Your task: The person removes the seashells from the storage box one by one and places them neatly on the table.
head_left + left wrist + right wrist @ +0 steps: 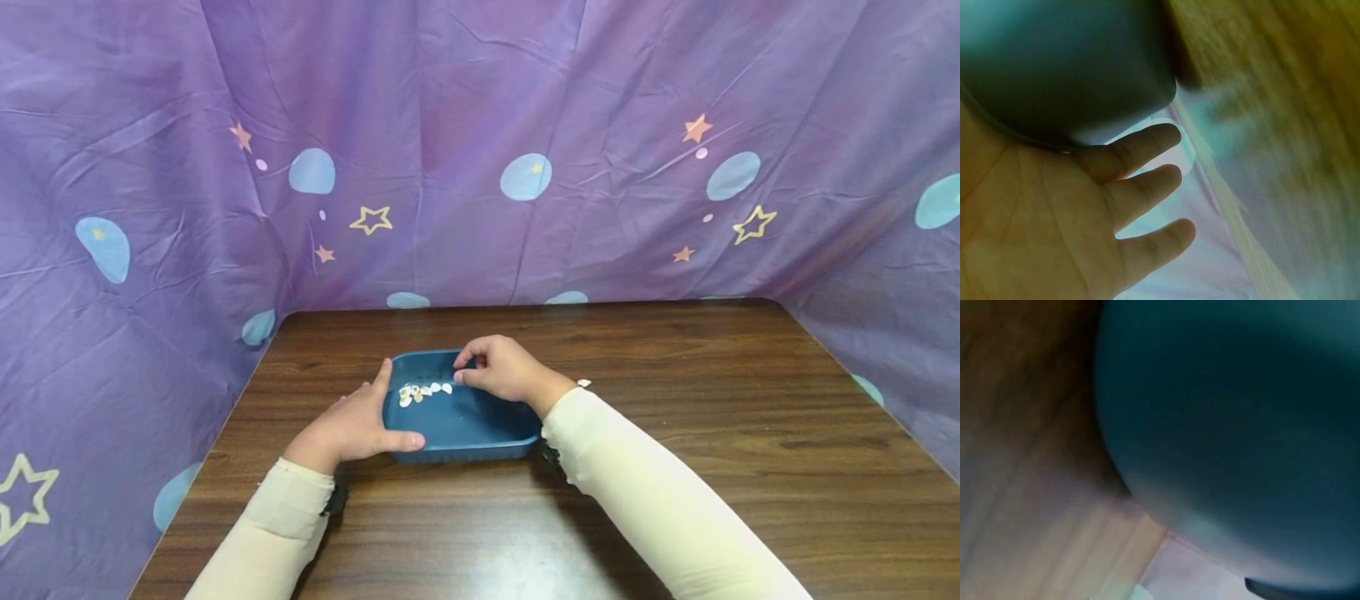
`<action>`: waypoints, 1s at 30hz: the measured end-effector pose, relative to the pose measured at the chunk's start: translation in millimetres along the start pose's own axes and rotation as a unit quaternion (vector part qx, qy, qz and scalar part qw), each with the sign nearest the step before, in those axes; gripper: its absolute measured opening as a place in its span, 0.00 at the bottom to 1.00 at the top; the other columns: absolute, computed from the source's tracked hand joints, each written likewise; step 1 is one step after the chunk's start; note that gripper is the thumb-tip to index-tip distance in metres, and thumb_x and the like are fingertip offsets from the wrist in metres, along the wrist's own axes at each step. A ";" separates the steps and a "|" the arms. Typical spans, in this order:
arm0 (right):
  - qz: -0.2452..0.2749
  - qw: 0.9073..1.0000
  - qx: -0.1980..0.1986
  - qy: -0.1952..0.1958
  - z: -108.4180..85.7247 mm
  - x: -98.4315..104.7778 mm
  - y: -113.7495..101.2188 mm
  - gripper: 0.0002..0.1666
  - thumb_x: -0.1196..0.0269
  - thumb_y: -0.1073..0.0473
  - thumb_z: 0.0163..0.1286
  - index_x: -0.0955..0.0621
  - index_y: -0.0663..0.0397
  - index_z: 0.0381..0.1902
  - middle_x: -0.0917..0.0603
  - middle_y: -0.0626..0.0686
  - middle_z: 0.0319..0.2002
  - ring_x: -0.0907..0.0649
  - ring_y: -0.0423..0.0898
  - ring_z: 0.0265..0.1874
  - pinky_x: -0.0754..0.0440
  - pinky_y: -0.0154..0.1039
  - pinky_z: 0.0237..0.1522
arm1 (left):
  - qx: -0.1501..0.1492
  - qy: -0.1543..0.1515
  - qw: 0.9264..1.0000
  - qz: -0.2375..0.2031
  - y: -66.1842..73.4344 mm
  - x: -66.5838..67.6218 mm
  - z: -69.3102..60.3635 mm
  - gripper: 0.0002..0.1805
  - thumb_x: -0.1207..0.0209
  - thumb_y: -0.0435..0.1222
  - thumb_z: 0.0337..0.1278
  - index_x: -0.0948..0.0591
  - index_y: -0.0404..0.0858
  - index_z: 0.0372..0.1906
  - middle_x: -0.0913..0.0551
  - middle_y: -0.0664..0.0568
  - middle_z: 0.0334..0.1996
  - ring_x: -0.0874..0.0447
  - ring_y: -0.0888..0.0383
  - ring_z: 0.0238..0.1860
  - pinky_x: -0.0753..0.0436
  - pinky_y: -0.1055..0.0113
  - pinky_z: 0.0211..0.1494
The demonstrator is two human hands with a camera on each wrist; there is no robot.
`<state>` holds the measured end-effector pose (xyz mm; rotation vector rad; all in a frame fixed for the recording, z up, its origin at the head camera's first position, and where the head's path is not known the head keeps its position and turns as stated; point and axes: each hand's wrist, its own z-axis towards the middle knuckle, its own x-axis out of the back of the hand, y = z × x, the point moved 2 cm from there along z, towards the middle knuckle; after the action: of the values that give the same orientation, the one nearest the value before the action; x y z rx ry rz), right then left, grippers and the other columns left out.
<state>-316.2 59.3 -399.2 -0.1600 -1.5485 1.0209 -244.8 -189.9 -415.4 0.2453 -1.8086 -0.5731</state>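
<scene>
A blue tray [480, 451] sits on the table, with several small white pieces [406, 397] in its left half, some with yellowish marks. At the tray's left end is my left hand [352, 427], its thumb over the front rim and its index finger by the back left corner. Three of the left hand's fingers [1147, 190] stretch out straight in the left wrist view, beside the tray's dark side [1066, 69]. Over the tray's back right part, my right hand [504, 369] has bent fingers, thumb and index tips close together; whether they pinch a piece is unclear.
Another small white piece [584, 382] lies on the brown wooden table [712, 417], right of the tray near my right wrist. A purple cloth [450, 108] with stars and blue spots hangs behind the table and along both sides. The right wrist view shows the blue tray's curved side [1222, 437].
</scene>
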 end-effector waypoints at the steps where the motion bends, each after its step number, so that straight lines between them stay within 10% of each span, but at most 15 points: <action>1: 0.001 1.000 -0.001 -0.003 0.2 -2.1 0.4 0.10 0.26 0.56 0.68 0.10 0.53 0.45 0.28 0.43 0.17 0.28 0.37 0.19 0.29 0.33 0.25 | 0.000 0.000 1.000 0.001 -0.3 -0.3 0.2 0.79 0.29 0.71 0.47 0.65 0.34 0.86 0.43 0.21 0.78 0.41 0.24 0.77 0.36 0.29 0.75; 18: -0.024 0.990 -0.043 -0.130 2.5 -19.4 8.8 0.27 0.27 0.49 0.69 0.17 0.50 0.63 0.19 0.46 0.29 0.22 0.40 0.30 0.23 0.36 0.39 | -0.003 -0.002 1.000 0.001 -1.4 -0.4 0.3 0.79 0.29 0.71 0.48 0.66 0.33 0.85 0.44 0.21 0.78 0.41 0.25 0.78 0.35 0.31 0.76; 30: -0.050 0.987 -0.052 -0.141 2.3 -24.5 12.5 0.34 0.25 0.47 0.67 0.19 0.47 0.68 0.15 0.49 0.43 0.21 0.42 0.39 0.22 0.42 0.54 | -0.006 0.003 1.000 0.005 0.7 0.2 -1.4 0.78 0.30 0.70 0.49 0.65 0.33 0.85 0.43 0.21 0.78 0.40 0.25 0.77 0.35 0.31 0.76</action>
<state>-316.8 50.5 -425.3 -0.0102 -1.8494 0.9125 -243.5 -189.7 -414.7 0.2300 -1.7996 -0.5752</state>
